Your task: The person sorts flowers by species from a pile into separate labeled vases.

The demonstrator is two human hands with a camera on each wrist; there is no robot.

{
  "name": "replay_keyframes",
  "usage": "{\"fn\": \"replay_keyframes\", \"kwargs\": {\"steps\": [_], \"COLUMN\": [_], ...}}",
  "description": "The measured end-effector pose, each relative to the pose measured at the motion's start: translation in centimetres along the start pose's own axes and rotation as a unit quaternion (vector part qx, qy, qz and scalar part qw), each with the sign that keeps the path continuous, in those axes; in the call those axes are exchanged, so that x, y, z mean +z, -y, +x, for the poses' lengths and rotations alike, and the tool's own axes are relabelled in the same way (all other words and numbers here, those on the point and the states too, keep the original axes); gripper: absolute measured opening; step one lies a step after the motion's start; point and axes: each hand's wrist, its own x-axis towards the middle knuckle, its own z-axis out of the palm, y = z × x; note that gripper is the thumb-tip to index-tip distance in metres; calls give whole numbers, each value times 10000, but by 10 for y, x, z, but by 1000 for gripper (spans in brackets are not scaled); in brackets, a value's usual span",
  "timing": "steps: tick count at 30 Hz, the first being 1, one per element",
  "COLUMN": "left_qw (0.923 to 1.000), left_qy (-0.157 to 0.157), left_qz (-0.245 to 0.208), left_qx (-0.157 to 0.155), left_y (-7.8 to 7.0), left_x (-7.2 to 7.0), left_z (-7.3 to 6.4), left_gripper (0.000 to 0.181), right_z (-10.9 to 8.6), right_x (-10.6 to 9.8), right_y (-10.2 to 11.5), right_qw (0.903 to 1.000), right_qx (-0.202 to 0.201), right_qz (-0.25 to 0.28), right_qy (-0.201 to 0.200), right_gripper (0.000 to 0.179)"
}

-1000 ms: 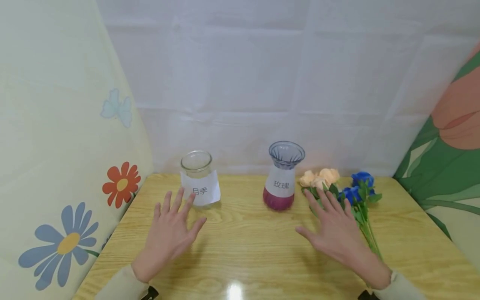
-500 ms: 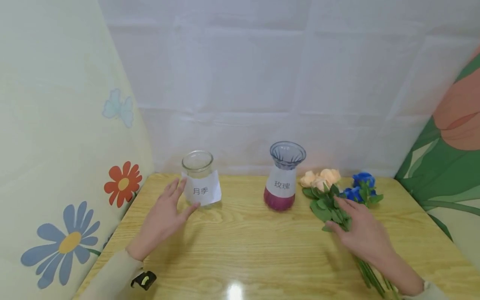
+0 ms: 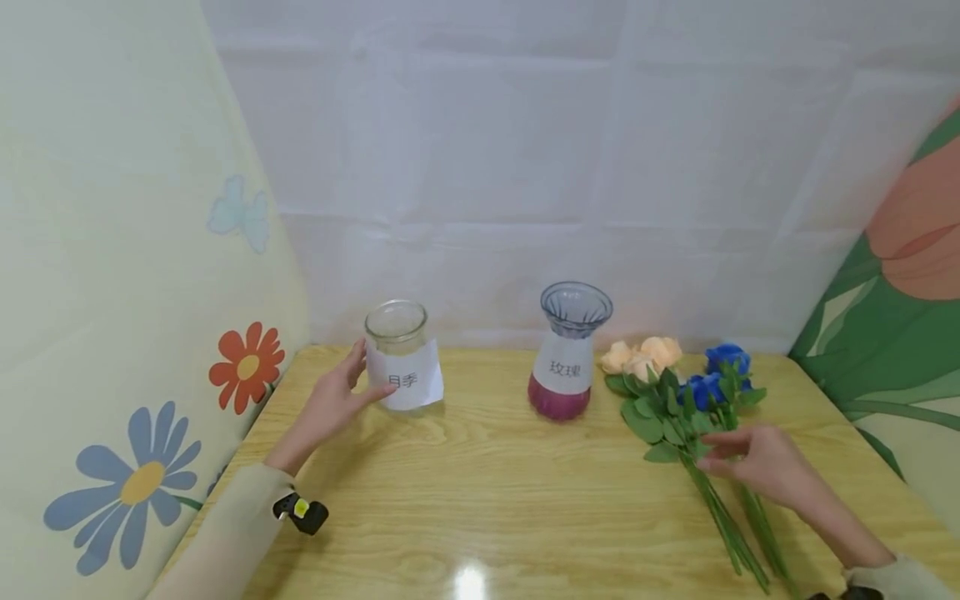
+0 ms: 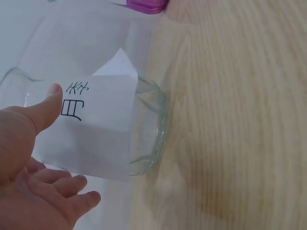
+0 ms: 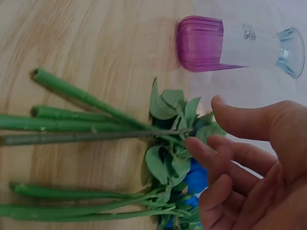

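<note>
A clear glass jar (image 3: 397,321) with a white paper label (image 4: 96,127) stands at the back left of the table. My left hand (image 3: 336,400) is beside it, thumb across the label's front and fingers at its left side, relaxed. On the right lie peach flowers (image 3: 647,357) and blue flowers (image 3: 712,375) with green stems (image 5: 72,125). Over these stems, just below the leaves, hovers my right hand (image 3: 761,462), its thumb and fingers apart and loosely bent in the right wrist view (image 5: 259,163), nothing between them.
Between the jar and the flowers stands a flared glass vase (image 3: 561,367), bluish at the rim and purple at the base, with a white label. The wooden table (image 3: 487,492) meets a white cloth (image 3: 465,167) behind. Flower-printed sheets hang on both sides.
My left hand has moved in to the jar, its thumb coming in front of the label. The right hand has moved right and down from above the leaves to the stems. The jar, vase and flowers stay put.
</note>
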Motion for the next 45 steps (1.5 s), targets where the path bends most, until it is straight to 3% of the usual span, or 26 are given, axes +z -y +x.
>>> {"fn": "replay_keyframes", "kwargs": {"steps": [6, 13, 21, 31, 36, 45], "left_qw": [9970, 9895, 9869, 9871, 9868, 9846], "left_qy": [221, 294, 428, 415, 401, 516], "left_qz": [-729, -1385, -1530, -1532, -1566, -1669], "left_qx": [150, 296, 292, 188, 103, 27], "left_y": [6, 8, 8, 10, 8, 11], "left_x": [2, 8, 8, 8, 7, 6], "left_z": [13, 23, 26, 28, 26, 25], "left_gripper": [105, 93, 72, 73, 76, 83], "right_z": [6, 20, 29, 33, 31, 31], "right_x": [2, 9, 12, 17, 15, 3], "right_y": [-11, -25, -36, -32, -29, -31], "right_qw": [9999, 9990, 9985, 9969, 9978, 9938], "right_qx": [-13, 144, 263, 346, 203, 204], "right_qz": [-74, 258, 372, 676, 602, 834], "right_qy": [118, 342, 297, 195, 199, 709], "right_gripper": [51, 51, 54, 49, 43, 39]}}
